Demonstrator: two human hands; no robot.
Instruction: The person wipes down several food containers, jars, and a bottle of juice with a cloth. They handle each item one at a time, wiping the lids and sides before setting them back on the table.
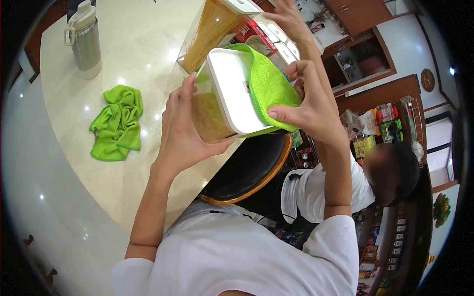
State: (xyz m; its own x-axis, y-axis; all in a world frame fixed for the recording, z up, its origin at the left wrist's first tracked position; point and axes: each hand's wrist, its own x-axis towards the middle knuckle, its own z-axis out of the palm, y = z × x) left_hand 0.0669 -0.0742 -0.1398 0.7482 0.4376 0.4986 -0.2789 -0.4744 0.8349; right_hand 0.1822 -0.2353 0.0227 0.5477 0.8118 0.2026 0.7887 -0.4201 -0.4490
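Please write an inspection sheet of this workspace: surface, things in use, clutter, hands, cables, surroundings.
Surface: pale glossy counter, curved edge.
Things in use: clear container with white lid, grain-like filling inside; green cloth pressed on the lid.
Clutter: second crumpled green cloth; steel flask; spaghetti container; more white-lidded boxes.
Hands: left hand grips the container's side; right hand holds the cloth on the lid.
Cables: nothing seen.
Surroundings: black stool; another person nearby, their hand raised; stocked shelves.
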